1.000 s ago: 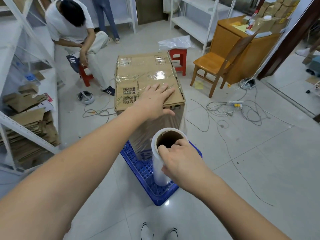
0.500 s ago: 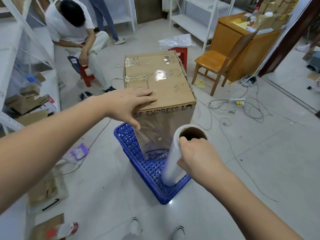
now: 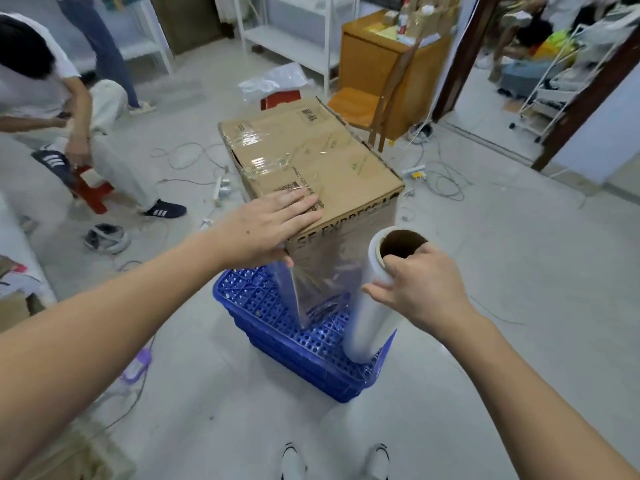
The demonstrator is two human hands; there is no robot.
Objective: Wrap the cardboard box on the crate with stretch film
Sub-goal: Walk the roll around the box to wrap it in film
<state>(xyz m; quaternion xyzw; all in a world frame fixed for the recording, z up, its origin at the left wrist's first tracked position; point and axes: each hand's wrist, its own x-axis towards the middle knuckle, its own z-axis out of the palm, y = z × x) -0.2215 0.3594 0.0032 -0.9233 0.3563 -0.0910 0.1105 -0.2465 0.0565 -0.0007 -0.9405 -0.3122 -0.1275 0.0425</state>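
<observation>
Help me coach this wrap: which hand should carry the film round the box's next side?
The right hand: it already grips the top of the stretch film roll, with film running to the cardboard box. The left hand lies flat on the box top, steadying it.

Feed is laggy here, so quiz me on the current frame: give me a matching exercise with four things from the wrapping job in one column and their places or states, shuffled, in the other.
Things:
1. left hand
2. right hand
3. cardboard box
4. crate

Places or states:
A. blue, on the floor under the box
B. grips the top of the stretch film roll
C. lies flat on the box top at its near corner
D. stands on the crate, near side covered with film

Pairs: 1-C, 2-B, 3-D, 4-A
</observation>
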